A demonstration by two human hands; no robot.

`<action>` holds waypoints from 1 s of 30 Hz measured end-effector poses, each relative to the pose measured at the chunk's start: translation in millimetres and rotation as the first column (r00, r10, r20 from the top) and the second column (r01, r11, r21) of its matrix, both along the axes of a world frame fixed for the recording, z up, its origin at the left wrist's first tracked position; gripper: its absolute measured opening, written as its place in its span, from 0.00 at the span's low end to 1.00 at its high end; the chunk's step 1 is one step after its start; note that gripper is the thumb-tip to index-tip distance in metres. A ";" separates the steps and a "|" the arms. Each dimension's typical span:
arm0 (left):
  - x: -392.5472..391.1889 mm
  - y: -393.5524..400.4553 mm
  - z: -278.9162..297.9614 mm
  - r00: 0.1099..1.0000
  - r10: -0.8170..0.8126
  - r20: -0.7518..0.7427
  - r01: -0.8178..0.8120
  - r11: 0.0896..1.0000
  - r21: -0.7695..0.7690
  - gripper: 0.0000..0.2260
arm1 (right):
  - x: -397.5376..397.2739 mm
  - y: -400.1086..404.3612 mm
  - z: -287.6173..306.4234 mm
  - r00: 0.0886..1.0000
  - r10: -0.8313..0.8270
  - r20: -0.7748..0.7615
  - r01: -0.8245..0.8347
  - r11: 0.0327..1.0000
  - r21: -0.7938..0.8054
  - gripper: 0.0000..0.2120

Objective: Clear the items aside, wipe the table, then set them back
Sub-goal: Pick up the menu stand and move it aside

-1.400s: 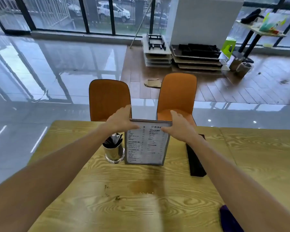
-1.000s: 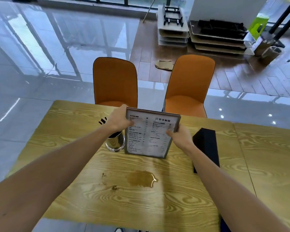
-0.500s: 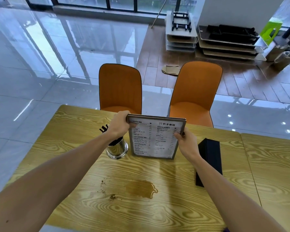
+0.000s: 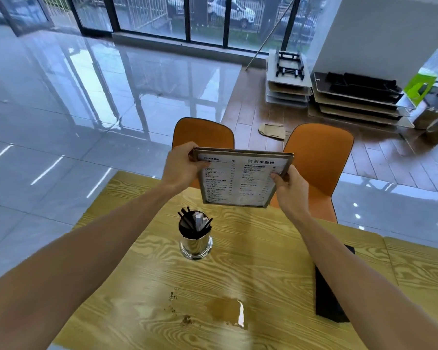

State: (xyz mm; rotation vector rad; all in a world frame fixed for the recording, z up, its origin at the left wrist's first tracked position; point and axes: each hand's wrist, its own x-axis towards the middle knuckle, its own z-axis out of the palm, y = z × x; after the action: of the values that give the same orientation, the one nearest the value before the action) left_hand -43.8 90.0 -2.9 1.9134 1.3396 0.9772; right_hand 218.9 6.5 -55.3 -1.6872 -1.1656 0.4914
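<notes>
menu (image 4: 240, 179): framed board, lifted clear of the desk, held upright with a slight tilt, printed face toward the camera, over the far edge in front of the two chairs
left hand (image 4: 181, 166): closed on the menu's upper left corner, thumb across the front, fingers wrapped behind
right hand (image 4: 290, 186): closed on the menu's right edge about halfway down, thumb tip on the front face
desk (image 4: 250, 269): light wood with strong grain, seam to a second top on the right
cup (image 4: 195, 242): shiny metal cylinder, upright on the desk, below the menu and apart from it, holds dark sticks plus a white packet
spill (image 4: 226, 311): brown puddle on the desk, nearer the camera than the cup, glossy at its right edge
crumbs (image 4: 180, 310): small brown specks just left of the spill
black box (image 4: 330, 294): long dark block lying flat on the desk at right, partly hidden by the right forearm
left chair (image 4: 204, 133): orange shell back, behind the left hand, pushed up to the far edge
right chair (image 4: 319, 157): orange, behind the menu's right side and the right hand
floor (image 4: 86, 102): glossy grey tile reflecting the windows, turns to wood planks at right
stacked boards (image 4: 339, 97): flat panels piled on the wood planks by the white wall
</notes>
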 end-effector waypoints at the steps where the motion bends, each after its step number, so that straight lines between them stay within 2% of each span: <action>1: -14.8 4.5 2.9 1.000 0.020 0.021 -0.020 1.000 -0.004 0.07 | -13.3 10.1 2.8 1.000 0.014 0.002 -0.014 1.000 0.009 0.05; 8: -142.0 37.4 -6.3 0.985 0.170 0.021 -0.169 0.985 -0.028 0.06 | -127.1 80.7 -1.6 0.986 0.168 0.002 -0.167 0.985 -0.033 0.08; 14: -244.0 53.9 -44.2 0.957 0.292 0.000 -0.288 0.946 -0.149 0.07 | -225.0 128.1 -42.5 0.962 0.263 -0.078 -0.272 0.950 -0.155 0.02; 16: -273.0 59.7 -59.4 0.948 0.319 -0.011 -0.316 0.931 -0.183 0.07 | -252.0 143.7 -58.5 0.955 0.293 -0.053 -0.298 0.935 -0.191 0.02; 25: -349.7 81.8 -102.1 0.900 0.433 -0.046 -0.429 0.865 -0.259 0.07 | -326.3 206.9 -101.3 0.913 0.408 -0.020 -0.393 0.864 -0.315 0.06; 30: -376.4 99.5 -114.9 0.876 0.480 -0.054 -0.476 0.838 -0.266 0.08 | -358.2 238.0 -106.8 0.894 0.441 -0.074 -0.440 0.837 -0.326 0.04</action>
State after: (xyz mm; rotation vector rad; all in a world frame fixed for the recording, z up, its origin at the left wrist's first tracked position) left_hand -420.2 189.5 -117.7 1.3853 1.8904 0.9675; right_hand -139.4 244.5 -162.1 -1.6935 -1.5524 1.0252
